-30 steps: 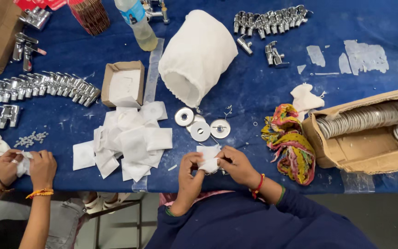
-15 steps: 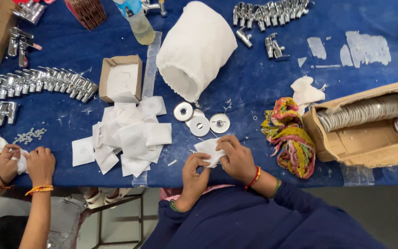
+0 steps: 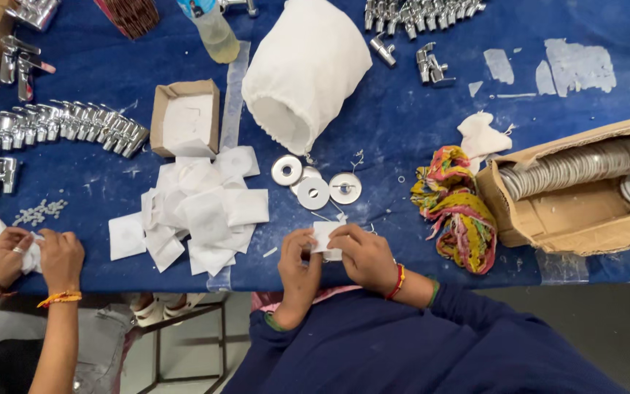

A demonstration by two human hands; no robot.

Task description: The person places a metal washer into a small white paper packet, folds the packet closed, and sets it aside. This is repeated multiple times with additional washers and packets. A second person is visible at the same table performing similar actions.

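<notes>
My left hand (image 3: 299, 264) and my right hand (image 3: 364, 255) both pinch a small white pouch (image 3: 325, 238) at the near edge of the blue table (image 3: 402, 131). Whatever the pouch wraps is hidden by my fingers. Three round metal discs (image 3: 313, 185) lie just beyond my hands. A loose heap of white pouches (image 3: 202, 208) lies to the left of them. A big white cloth bag (image 3: 302, 69) lies on its side further back.
A cardboard box of stacked metal discs (image 3: 585, 186) stands at the right, a colourful rag (image 3: 457, 208) beside it. Rows of chrome taps (image 3: 60, 128) lie at the left and top. Another person's hands (image 3: 34, 255) work at the lower left. A small open box (image 3: 186, 117) sits mid-left.
My hands have kept working on the white pouch in the same place. The view has shifted slightly upward. The other person's hands stay at the lower left.
</notes>
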